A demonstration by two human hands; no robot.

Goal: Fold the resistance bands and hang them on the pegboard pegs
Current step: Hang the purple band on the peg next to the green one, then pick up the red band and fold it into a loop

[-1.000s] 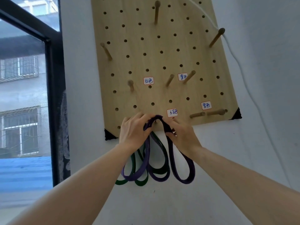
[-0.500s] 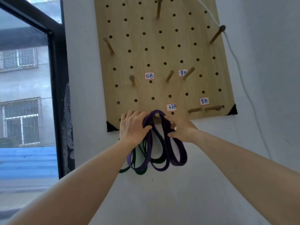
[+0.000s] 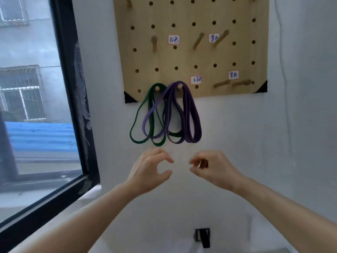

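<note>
Both hands hover just below the bands and hold nothing. The left hand and the right hand each have loosely curled fingers, apart from each other and from the rubber. Above them the purple band, folded into several loops, hangs from a wooden peg at the lower edge of the pegboard. The green band hangs from the neighbouring peg to the left, and their loops overlap against the white wall. The bands look light, limp and stretchy (probably a little tacky too), so any tidying is best done by pinching all strands together right under the peg. A window lies further left.
</note>
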